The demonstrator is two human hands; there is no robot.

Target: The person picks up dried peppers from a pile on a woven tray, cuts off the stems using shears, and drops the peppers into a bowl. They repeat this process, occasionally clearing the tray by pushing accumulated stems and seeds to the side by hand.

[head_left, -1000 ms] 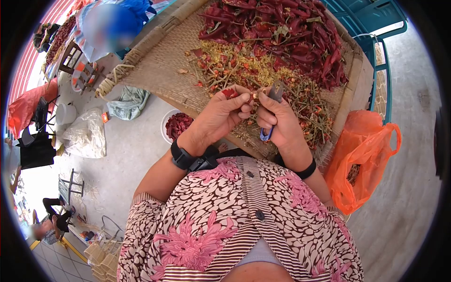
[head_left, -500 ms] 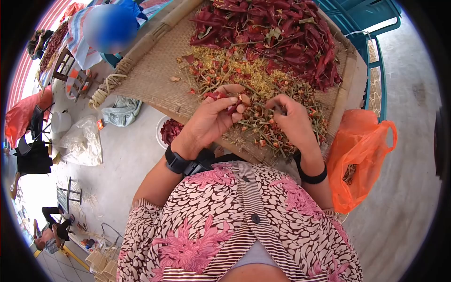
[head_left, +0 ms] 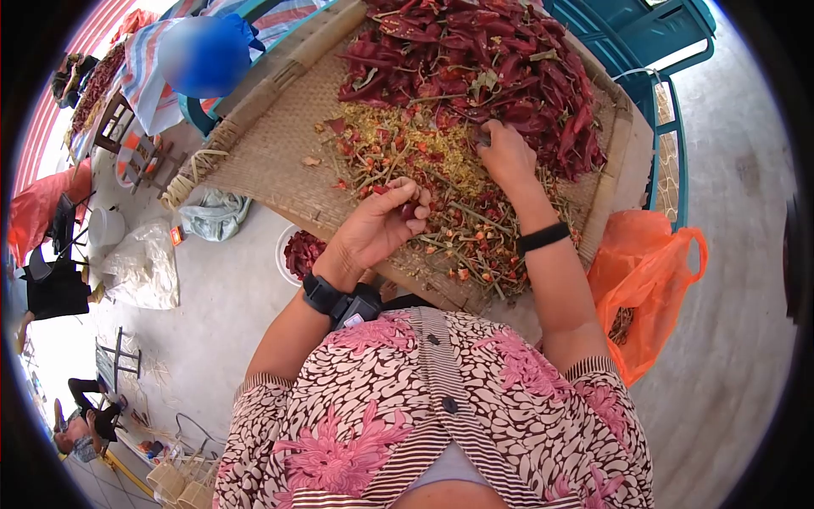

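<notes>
Dried red chili peppers (head_left: 534, 81) form a large pile at the far side of a woven tray (head_left: 280, 140). Yellow seeds (head_left: 462, 157) and stems with orange-red caps (head_left: 479, 246) lie nearer my body. My left hand (head_left: 381, 225) is closed around dark red chili pieces above the tray's near left part. Reaching to the lower edge of the chili pile, my right hand (head_left: 507, 153) has its fingers bent together; what they hold, if anything, is hidden.
A white bowl of red chili pieces (head_left: 301, 254) sits below the tray's left edge. An orange plastic bag (head_left: 649, 284) hangs at the right, near teal chair frames (head_left: 670, 127). Bags and stools stand at left, and a person (head_left: 85, 424) sits at lower left.
My right hand has moved up and away from my body, from above the stems to the chili pile. My left hand has shifted slightly down and left, its fingers more closed.
</notes>
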